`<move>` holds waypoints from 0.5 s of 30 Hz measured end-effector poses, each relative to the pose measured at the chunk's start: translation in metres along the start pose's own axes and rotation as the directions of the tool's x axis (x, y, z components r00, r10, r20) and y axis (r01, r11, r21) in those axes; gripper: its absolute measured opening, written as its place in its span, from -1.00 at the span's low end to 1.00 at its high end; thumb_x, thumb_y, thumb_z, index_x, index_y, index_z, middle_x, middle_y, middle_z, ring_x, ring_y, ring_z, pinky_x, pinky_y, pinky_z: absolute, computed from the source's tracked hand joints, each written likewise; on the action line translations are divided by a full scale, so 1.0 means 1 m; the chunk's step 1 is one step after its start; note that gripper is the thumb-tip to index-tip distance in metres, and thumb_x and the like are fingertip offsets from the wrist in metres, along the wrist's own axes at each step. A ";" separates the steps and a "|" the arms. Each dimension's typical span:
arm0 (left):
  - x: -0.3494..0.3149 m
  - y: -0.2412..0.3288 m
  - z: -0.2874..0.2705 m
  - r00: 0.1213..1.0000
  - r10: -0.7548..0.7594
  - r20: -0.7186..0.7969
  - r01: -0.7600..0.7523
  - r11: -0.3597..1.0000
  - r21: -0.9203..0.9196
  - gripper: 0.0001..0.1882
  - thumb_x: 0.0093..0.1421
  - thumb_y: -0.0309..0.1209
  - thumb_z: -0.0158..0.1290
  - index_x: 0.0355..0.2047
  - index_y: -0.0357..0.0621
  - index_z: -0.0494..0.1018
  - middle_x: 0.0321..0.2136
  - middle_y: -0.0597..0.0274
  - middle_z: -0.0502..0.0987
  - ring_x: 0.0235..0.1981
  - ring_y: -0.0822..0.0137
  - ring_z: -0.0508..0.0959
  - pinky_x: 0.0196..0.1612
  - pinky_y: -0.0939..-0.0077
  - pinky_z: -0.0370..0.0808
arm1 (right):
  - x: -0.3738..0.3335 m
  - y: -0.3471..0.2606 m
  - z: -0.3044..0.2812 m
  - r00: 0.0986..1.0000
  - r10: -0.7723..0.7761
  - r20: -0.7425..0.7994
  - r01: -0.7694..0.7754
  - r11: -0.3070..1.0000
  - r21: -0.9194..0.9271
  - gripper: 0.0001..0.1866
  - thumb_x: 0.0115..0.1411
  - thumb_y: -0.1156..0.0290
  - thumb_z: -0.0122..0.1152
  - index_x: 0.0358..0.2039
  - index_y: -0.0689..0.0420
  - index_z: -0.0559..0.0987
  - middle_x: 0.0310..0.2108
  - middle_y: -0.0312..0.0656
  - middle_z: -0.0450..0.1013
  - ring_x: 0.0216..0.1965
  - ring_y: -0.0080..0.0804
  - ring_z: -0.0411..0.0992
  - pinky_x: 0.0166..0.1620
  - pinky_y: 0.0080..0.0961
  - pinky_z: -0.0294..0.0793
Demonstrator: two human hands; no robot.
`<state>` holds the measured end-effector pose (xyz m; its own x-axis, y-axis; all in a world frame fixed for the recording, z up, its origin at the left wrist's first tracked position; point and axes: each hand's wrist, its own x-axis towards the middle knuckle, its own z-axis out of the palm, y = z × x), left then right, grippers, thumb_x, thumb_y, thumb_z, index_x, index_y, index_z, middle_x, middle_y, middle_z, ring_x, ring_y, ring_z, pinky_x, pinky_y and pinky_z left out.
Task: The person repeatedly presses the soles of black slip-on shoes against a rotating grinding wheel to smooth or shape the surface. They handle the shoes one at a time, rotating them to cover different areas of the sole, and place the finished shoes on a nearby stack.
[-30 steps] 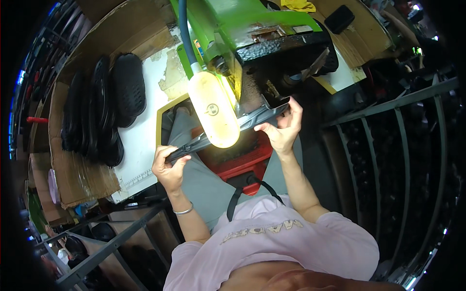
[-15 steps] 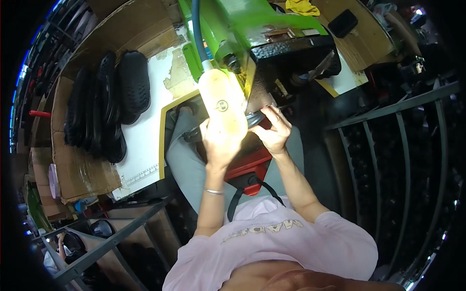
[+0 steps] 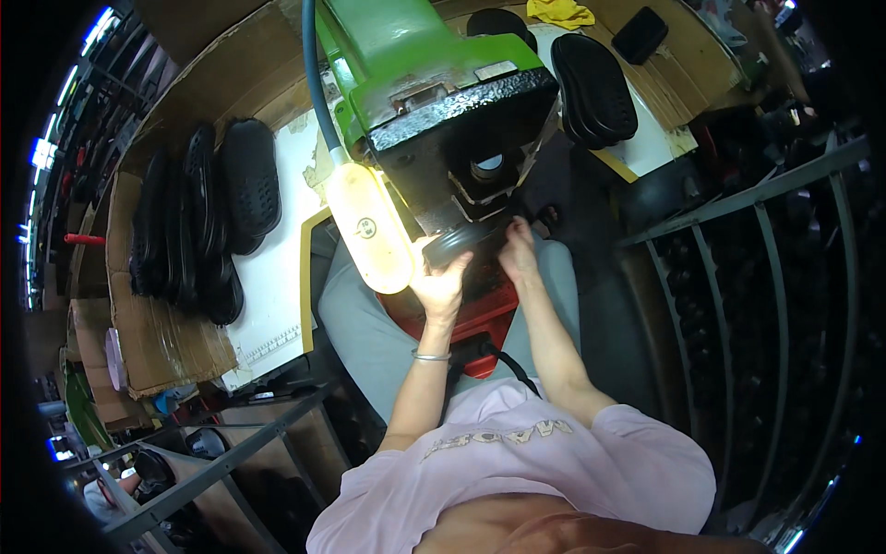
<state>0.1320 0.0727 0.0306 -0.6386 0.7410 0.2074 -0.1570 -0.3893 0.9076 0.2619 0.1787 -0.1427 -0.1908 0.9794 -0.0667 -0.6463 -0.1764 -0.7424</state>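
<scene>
A black shoe sole (image 3: 458, 244), slightly blurred, is held tilted just below the dark head of a green machine (image 3: 434, 92). My left hand (image 3: 439, 288) grips its near left end, with the thumb along its edge; some fingers are hidden behind a bright yellow-white lamp (image 3: 371, 226). At the sole's right end is my right hand (image 3: 519, 251), its fingers curled round the edge and partly lost in shadow. Whether the sole touches the machine cannot be made out.
Several black soles (image 3: 251, 180) stand in a cardboard box (image 3: 175, 355) on the left. More soles (image 3: 595, 92) lie right of the machine, near a yellow cloth (image 3: 560, 11) and a black case (image 3: 640, 35). Metal rails (image 3: 752, 198) run along the right side.
My view has shifted, so the machine's front and the right-hand soles now show. The lamp appears further left, uncovering more of my left hand. Both hands still hold the sole, turned differently.
</scene>
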 end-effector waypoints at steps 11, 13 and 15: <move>0.008 0.024 -0.044 0.993 0.085 0.081 -0.095 0.987 0.132 -0.44 -0.05 -0.74 0.26 -0.03 -0.31 0.32 -0.11 0.10 0.45 -0.11 0.31 0.50 0.02 0.40 0.49 | -0.008 -0.198 0.072 0.725 -0.687 0.058 0.538 0.512 -0.670 -0.57 -0.06 0.51 0.53 -0.21 0.18 0.48 -0.21 -0.29 0.39 -0.18 -0.49 0.34 -0.04 -0.56 0.34; 0.006 0.034 -0.048 0.997 0.075 -0.004 -0.075 0.997 0.020 -0.48 -0.08 -0.70 0.29 -0.08 -0.29 0.37 -0.16 0.12 0.47 -0.14 0.31 0.51 0.01 0.42 0.47 | -0.011 -0.198 0.085 0.717 -0.686 0.119 0.559 0.464 -0.687 -0.56 -0.06 0.51 0.53 -0.21 0.19 0.48 -0.21 -0.28 0.39 -0.17 -0.48 0.35 -0.04 -0.55 0.35; 0.005 0.044 -0.055 0.994 0.055 -0.089 -0.063 0.994 -0.092 -0.51 -0.10 -0.66 0.32 -0.14 -0.28 0.41 -0.21 0.15 0.50 -0.16 0.31 0.52 0.00 0.44 0.45 | -0.014 -0.194 0.097 0.729 -0.665 0.159 0.569 0.461 -0.680 -0.56 -0.07 0.51 0.53 -0.21 0.19 0.48 -0.21 -0.27 0.39 -0.16 -0.47 0.36 -0.03 -0.55 0.35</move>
<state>0.0808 0.0289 0.0517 -0.7110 0.6667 0.2235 -0.1847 -0.4838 0.8555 0.3184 0.1899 0.0673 0.1732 0.8161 0.5514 0.0960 0.5432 -0.8341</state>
